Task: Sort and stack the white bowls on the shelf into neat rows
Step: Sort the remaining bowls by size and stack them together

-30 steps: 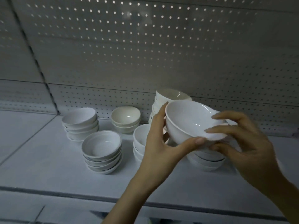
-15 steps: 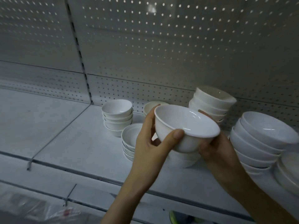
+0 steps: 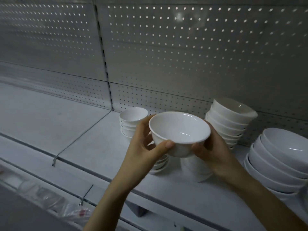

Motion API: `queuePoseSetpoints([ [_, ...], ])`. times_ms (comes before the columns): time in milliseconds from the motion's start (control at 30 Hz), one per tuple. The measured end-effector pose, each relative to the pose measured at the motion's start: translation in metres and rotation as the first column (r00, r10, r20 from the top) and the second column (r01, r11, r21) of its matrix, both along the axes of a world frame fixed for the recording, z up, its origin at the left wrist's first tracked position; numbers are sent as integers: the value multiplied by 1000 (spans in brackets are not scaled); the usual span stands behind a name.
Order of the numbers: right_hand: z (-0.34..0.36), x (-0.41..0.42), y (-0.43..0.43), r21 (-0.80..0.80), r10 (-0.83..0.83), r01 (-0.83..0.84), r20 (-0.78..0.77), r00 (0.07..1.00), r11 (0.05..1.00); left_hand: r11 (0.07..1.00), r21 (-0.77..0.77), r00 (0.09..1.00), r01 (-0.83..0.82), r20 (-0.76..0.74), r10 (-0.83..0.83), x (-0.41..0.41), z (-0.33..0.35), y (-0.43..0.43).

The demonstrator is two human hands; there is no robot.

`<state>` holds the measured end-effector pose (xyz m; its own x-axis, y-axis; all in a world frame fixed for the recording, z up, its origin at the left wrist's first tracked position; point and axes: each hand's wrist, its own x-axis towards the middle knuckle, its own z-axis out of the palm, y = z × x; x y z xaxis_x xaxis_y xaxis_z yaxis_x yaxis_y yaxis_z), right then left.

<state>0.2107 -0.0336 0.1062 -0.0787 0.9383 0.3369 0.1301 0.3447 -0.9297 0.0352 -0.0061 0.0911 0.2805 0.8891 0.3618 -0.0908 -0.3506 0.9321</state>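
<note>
White bowl [image 3: 180, 129] was held upright in the air above the shelf [image 3: 83, 130]. The left hand [image 3: 143, 152] curled round its near-left wall, thumb pressed just under the rim, and the right hand [image 3: 211, 150] cupped its right side. A small stack [image 3: 131, 120], a tall stack [image 3: 230, 120] and a wide stack [image 3: 280, 160] crowded behind and to the right. Open shelf surface stretched left past the wire divider [image 3: 80, 137].

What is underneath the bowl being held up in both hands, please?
A stack of white bowls stands on the shelf beneath the held bowl; its top is hidden by that bowl and the right hand.
</note>
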Motion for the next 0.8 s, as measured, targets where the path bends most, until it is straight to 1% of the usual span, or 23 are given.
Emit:
queuePoseSetpoints([
  [133,11,-7,40,-14,49,-48,72,996,999,997,70,996,39,-78,-34,-32,17,46],
  [233,19,-26,82,-16,59,-58,127,990,998,988,116,980,99,-185,-76,-62,27,95],
  [367,14,-59,148,-42,25,-18,167,986,999,986,45,948,163,-283,-144,-96,29,165],
  [533,-16,-77,199,-145,-31,68,245,969,987,965,-64,895,253,-363,-258,-120,1,235],
  [633,-36,-83,208,-228,-61,120,249,967,966,945,-134,868,300,-372,-328,-123,-20,255],
  [800,-57,-86,211,-287,-75,152,262,962,946,917,-208,851,342,-346,-396,-123,-48,267],
])
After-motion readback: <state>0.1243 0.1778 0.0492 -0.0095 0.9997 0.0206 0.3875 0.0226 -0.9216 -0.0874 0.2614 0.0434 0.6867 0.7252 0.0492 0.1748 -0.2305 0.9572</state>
